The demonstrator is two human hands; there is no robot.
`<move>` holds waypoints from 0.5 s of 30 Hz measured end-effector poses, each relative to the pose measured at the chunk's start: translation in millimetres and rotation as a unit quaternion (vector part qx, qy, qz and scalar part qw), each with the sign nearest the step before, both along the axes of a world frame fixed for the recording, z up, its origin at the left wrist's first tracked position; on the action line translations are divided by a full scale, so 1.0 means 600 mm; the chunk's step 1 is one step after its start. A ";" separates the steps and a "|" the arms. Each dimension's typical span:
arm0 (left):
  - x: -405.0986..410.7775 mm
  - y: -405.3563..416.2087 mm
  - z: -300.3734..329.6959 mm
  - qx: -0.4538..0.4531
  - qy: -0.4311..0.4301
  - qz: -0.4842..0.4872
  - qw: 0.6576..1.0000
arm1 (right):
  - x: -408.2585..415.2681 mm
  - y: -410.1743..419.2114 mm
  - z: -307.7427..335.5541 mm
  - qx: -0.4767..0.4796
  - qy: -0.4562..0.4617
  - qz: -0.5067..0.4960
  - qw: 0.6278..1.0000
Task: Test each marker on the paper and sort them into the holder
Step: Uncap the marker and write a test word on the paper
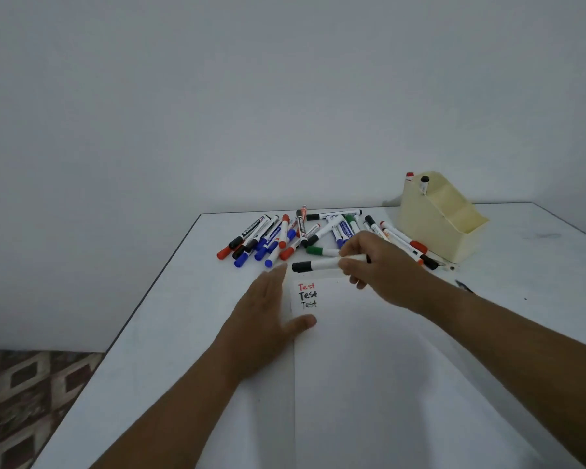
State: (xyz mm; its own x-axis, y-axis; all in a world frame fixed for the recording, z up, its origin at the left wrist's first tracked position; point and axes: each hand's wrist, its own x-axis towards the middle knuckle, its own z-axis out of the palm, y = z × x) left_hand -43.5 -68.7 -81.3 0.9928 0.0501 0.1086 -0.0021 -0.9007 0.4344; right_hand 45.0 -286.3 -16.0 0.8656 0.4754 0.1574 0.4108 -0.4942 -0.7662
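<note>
My right hand (374, 265) grips a white marker with a black cap (313, 265), held level just above the far edge of the paper (369, 367), cap pointing left. The paper's top left corner carries "Test" written once in red and twice in black. My left hand (268, 309) lies flat with straight fingers on the paper's left edge, thumb on the sheet. A heap of red, blue, black and green markers (285, 235) lies beyond the paper. The cream holder (444, 225) stands at the far right with a red-capped marker (410, 177) and a black-capped marker (424, 184) in its back compartment.
The white table (170, 316) ends at its left edge, with patterned floor (24, 401) below. A plain wall rises behind the table. A small dark object (464, 286) lies right of the paper, near my right forearm.
</note>
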 end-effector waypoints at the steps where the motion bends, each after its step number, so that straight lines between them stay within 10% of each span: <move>1: 0.002 0.003 -0.003 0.009 0.013 -0.001 1.000 | 0.012 -0.012 0.009 0.013 -0.030 -0.030 0.999; 15: 0.032 0.011 -0.020 0.177 0.089 -0.023 0.980 | 0.195 -0.169 0.147 0.135 -0.137 -0.281 0.940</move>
State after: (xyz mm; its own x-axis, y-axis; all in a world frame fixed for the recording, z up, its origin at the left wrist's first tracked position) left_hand -24.5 -62.3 -93.5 0.9980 -0.0057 -0.0637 0.0002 -0.9958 0.0916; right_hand 162.1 -388.0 72.2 0.8775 -0.1338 0.4604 0.3435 -0.4946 -0.7984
